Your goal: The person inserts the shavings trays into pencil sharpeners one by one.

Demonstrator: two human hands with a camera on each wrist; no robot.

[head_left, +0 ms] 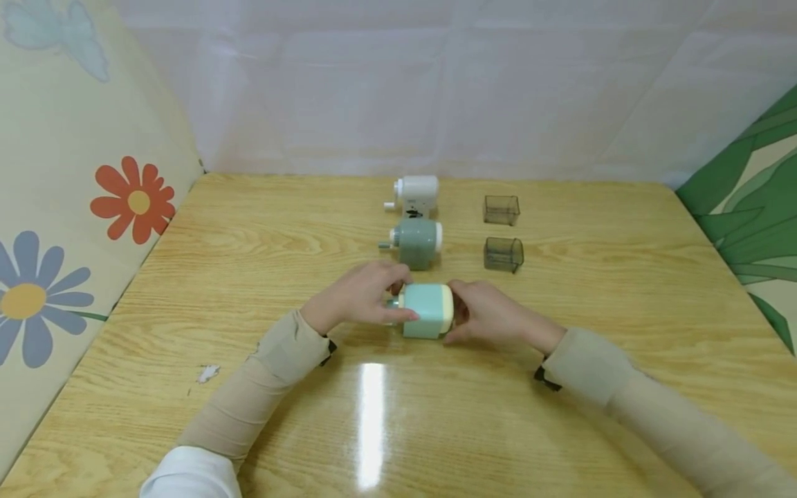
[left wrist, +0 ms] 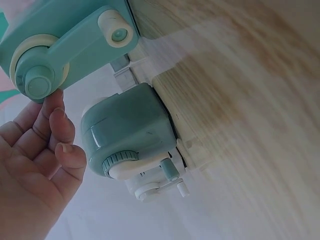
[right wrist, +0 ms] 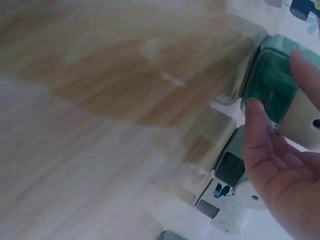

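A mint-green crank pencil sharpener point(head_left: 425, 310) with a cream end stands between both hands at the middle of the table. My left hand point(head_left: 361, 294) holds its crank end, thumb along the near side and fingers at the far side. At the cream end, my right hand point(head_left: 495, 312) grips with thumb and fingers on opposite sides. In the right wrist view, the sharpener's green see-through shavings drawer point(right wrist: 271, 82) sits in its lower part, between thumb and finger. The crank handle point(left wrist: 82, 36) shows in the left wrist view, above my curled fingers.
Behind stand a grey-green pencil sharpener point(head_left: 417, 242) and a white pencil sharpener point(head_left: 420, 192), cranks toward the left. To their right lie two dark see-through drawers, a nearer drawer point(head_left: 503, 254) and a farther drawer point(head_left: 501, 209). A white scrap mark point(head_left: 208, 373) shows at the table's left.
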